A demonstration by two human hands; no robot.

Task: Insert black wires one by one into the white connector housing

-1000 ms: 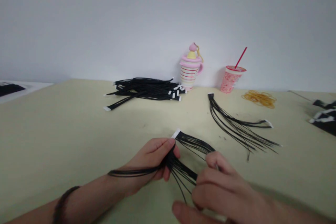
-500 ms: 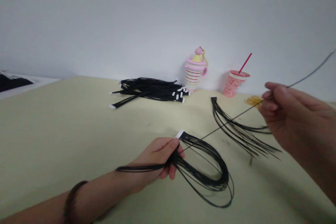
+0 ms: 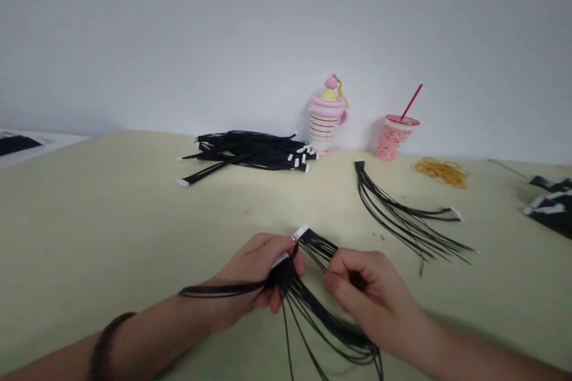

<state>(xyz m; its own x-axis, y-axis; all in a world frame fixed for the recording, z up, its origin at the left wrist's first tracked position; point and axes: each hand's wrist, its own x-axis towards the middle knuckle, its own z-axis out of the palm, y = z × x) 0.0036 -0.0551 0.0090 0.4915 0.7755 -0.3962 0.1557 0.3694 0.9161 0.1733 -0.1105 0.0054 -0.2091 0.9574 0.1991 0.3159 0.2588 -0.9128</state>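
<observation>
A looped bundle of thin black wires (image 3: 308, 297) with white connector ends hangs from my left hand (image 3: 254, 274), whose thumb and fingers pinch it near both connectors. Several wires trail left from that grip, over the wrist. Close on the right, my right hand (image 3: 375, 297) is closed at the upper strands, thumb against curled fingers; what lies between its fingertips is too small to make out. Farther right, a second loose wire bundle (image 3: 397, 214) lies fanned out on the table (image 3: 111, 208).
Behind lies a pile of black wire bundles (image 3: 250, 152). Near the wall stand a pink striped cup (image 3: 322, 125) and a pink tumbler (image 3: 393, 140) with a red straw. Yellow rubber bands (image 3: 442, 172) lie right of them, and more black bundles (image 3: 554, 208) at the right edge.
My right hand has come down and left from the upper right to the wires beside my left hand. The single strand it held stretched out is no longer seen taut.
</observation>
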